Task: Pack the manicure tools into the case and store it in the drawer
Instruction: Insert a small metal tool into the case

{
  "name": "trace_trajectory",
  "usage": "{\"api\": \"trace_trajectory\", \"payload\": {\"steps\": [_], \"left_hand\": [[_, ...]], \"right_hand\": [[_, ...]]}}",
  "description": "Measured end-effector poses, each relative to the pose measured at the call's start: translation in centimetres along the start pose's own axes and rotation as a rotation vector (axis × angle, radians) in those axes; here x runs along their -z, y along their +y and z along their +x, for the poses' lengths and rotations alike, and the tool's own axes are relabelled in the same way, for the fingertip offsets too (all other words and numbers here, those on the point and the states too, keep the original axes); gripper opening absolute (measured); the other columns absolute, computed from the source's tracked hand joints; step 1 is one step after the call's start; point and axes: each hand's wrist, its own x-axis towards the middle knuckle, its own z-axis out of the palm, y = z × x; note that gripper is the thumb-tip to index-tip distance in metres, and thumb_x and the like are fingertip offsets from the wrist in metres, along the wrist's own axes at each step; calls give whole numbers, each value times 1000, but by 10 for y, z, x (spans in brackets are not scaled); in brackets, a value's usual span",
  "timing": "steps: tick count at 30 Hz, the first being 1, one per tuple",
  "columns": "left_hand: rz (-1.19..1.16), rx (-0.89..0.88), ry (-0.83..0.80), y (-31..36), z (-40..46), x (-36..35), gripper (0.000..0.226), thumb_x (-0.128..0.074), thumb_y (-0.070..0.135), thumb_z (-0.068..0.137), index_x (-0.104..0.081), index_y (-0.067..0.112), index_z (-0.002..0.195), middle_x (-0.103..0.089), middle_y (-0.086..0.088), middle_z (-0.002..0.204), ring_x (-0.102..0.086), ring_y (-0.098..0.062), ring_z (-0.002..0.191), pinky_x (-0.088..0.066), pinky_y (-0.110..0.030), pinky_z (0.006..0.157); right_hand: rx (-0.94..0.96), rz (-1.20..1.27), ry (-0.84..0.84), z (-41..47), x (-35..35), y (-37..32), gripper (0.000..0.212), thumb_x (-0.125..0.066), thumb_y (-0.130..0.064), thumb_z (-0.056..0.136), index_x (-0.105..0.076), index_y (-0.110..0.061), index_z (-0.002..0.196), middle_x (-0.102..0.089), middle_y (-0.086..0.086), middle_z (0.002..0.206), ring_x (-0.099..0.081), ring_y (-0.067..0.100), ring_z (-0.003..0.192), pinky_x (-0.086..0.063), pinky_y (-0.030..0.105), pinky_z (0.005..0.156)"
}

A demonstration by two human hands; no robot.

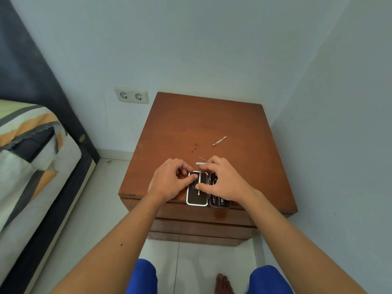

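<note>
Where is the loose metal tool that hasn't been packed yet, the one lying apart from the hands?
In the head view, the loose metal tool lies on the wooden nightstand, right of centre, beyond the right hand and the open case.

A white double wall socket (131,95) sits on the pale blue wall (191,39) left of centre. At the left edge, a bed (27,158) with a striped orange, grey and white cover meets a dark curtain (25,66). White floor tiles (80,215) fill the lower frame.
</note>
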Motion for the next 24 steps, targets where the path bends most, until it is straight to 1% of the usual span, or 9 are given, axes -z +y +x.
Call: {"api": "trace_trajectory", "payload": {"steps": [3,8,12,16,21,24], "left_hand": [[1,-2,2,0,0,0,17,-88,44,81,-75,39,91,-65,17,79,-55,1,91,-39,-15,69],[1,-3,3,-1,-1,1,16,-87,44,82,-74,40,90,-65,18,80,-56,0,92,-37,-14,68],[-2,-4,0,0,-1,1,15,-88,43,82,-75,41,90,-65,17,80,-56,-1,91,-38,-15,69],[1,-6,6,1,-1,2,15,-88,42,83,-75,40,91,-66,18,80,-56,0,90,-37,-14,68],[-5,-13,2,4,-2,3,15,-88,40,84,-76,37,93,-65,17,80,-56,0,91,-37,-13,68],[-7,-9,-2,5,-3,4,14,-87,41,85,-77,37,94,-65,17,81,-56,-1,91,-38,-15,69]], "right_hand": [[14,-20,-21,-7,0,-1,75,-83,-62,75,-67,-25,138,-53,-10,118,-43,13,111,-41,27,101],[26,-27,-23,-14,2,-2,82,-82,-65,75,-63,-25,143,-50,-13,122,-40,9,115,-39,23,102],[48,-1,1,-18,2,-3,79,-83,-64,73,-65,-28,140,-51,-11,123,-41,12,116,-42,27,105],[62,10,8,-23,2,-3,71,-86,-63,71,-72,-26,130,-52,-10,121,-41,13,118,-40,26,106],[82,5,18,-26,2,-3,69,-88,-57,73,-72,-20,129,-53,-7,121,-41,16,121,-37,24,108],[77,-5,7,-26,2,-4,70,-88,-58,73,-72,-21,129,-54,-8,121,-42,15,121,-36,23,108]]}}
